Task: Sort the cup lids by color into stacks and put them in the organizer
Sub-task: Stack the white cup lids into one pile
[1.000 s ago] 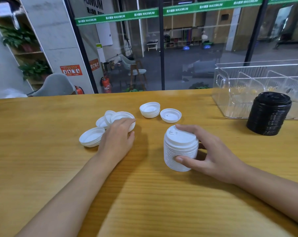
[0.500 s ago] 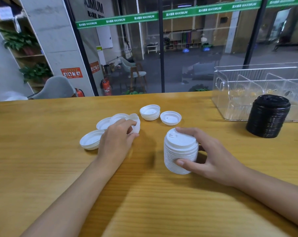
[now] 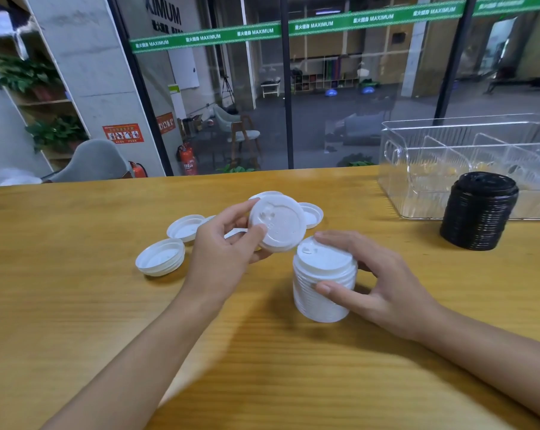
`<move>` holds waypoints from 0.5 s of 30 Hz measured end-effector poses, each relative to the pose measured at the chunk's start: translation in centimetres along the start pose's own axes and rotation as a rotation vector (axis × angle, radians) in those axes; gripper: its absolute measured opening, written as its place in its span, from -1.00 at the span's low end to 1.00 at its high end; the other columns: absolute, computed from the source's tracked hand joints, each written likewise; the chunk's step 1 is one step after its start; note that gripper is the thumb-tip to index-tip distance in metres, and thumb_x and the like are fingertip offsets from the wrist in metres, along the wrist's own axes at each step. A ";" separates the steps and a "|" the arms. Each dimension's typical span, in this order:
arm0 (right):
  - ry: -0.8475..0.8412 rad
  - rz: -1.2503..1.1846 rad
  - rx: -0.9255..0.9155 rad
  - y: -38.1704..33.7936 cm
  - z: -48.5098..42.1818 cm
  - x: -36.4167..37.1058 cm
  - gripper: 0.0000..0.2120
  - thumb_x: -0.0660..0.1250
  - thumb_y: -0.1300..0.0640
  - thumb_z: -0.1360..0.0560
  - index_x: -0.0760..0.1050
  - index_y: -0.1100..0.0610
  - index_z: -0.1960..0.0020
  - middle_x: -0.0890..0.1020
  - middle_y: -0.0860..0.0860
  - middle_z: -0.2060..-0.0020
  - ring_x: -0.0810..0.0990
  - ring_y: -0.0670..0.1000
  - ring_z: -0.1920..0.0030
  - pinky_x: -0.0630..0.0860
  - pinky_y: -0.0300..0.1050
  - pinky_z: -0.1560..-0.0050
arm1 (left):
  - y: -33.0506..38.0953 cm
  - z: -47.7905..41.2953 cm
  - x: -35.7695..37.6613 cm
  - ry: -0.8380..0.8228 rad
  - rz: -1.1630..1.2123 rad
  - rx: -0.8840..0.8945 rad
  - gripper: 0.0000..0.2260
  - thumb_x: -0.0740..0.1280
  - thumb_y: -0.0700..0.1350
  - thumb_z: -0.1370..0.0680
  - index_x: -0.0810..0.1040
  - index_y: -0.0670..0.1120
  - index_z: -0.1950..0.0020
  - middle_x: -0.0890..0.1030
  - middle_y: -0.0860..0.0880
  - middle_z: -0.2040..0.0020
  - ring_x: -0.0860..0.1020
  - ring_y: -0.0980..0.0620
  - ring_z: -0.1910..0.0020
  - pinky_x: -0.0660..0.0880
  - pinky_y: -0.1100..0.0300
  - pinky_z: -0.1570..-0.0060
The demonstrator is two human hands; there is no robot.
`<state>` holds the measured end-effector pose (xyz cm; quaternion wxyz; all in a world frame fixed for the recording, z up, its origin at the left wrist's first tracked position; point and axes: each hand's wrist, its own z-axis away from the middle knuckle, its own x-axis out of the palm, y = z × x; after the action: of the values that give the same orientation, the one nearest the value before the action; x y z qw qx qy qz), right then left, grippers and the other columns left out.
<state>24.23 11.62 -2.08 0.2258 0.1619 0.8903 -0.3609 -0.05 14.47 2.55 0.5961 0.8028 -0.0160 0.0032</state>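
Pinching a single white lid (image 3: 278, 223) by its rim, the left hand (image 3: 222, 252) holds it raised off the desk (image 3: 76, 305), just up and left of the white stack (image 3: 323, 283), its thumb and fingers (image 3: 237, 212) curled on the edge. The right hand (image 3: 383, 283) grips that upright stack on the desk, thumb on its near side and fingers over the top. Behind and left of the left fingers, loose white lids (image 3: 160, 257) lie upturned, while a black stack (image 3: 478, 212) stands well right of the right fingers, just in front of the clear organizer (image 3: 417, 169).
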 end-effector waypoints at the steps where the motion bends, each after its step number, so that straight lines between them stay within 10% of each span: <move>1: -0.001 0.004 0.001 0.0 0.0 0.0 -0.46 0.48 -0.14 -0.52 0.55 0.06 -0.42 0.59 -0.19 -0.35 0.58 -0.09 -0.38 0.57 -0.16 -0.23 | 0.0 0.0 0.0 -0.002 0.053 -0.026 -0.70 0.36 -0.31 -0.64 0.66 -0.06 -0.33 0.71 -0.13 -0.13 0.75 -0.05 -0.05 0.70 0.08 0.06; 10: -0.017 -0.031 0.021 0.0 -0.2 -0.1 -0.54 0.42 -0.11 -0.57 0.53 0.03 -0.41 0.63 -0.18 -0.27 0.62 -0.03 -0.27 0.58 -0.12 -0.19 | -0.1 1.0 0.9 -0.217 -0.063 -0.026 -0.70 0.41 -0.20 -0.63 0.66 0.03 -0.34 0.61 -0.08 0.25 0.61 0.00 0.26 0.55 0.19 0.27; 15: -0.044 -0.117 0.131 0.3 0.1 -0.1 -0.07 0.53 -0.12 -0.50 0.05 -0.13 -0.69 0.61 -0.29 -0.30 0.64 -0.13 -0.31 0.51 -0.31 -0.31 | -0.5 1.3 1.3 -0.281 -0.143 -0.009 -0.74 0.47 -0.14 -0.61 0.67 -0.01 -0.30 0.53 -0.07 0.33 0.50 0.05 0.35 0.45 0.33 0.31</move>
<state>24.43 11.74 -2.23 0.2127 0.1160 0.8675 -0.4345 1.28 13.33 1.69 0.5902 0.7918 -0.0420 -0.1514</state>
